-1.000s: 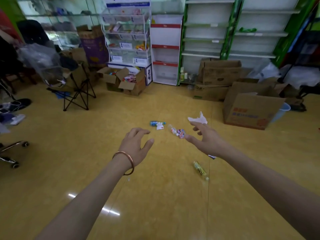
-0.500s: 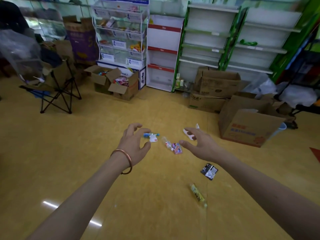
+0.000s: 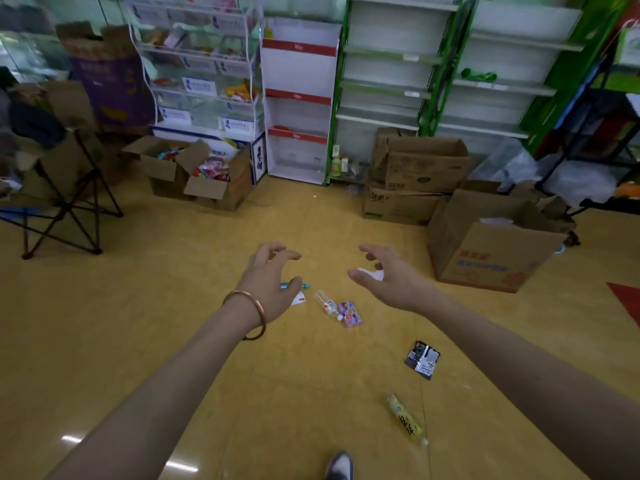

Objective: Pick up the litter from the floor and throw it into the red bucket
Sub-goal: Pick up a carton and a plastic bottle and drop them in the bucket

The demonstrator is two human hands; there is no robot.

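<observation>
Litter lies scattered on the yellow floor: a clear small bottle with a pink wrapper (image 3: 341, 309), a blue tube with a white scrap (image 3: 297, 293), a crumpled white paper (image 3: 370, 274), a black card packet (image 3: 422, 359) and a yellow wrapper (image 3: 404, 419). My left hand (image 3: 268, 284), with a copper bangle, hovers above the blue tube, fingers loosely curled and holding nothing. My right hand (image 3: 388, 277) hovers over the white paper, also holding nothing. No red bucket shows in the view.
Open cardboard boxes (image 3: 485, 244) stand at the right, more boxes (image 3: 204, 174) at the back left. Shelving racks (image 3: 391, 84) line the far wall. A folding chair (image 3: 59, 202) is at the left. My shoe tip (image 3: 340, 465) shows at the bottom.
I have stepped closer to the litter, which now lies lower in view. Both hands have reached further forward and spread apart; the black packet and my shoe have come into sight.
</observation>
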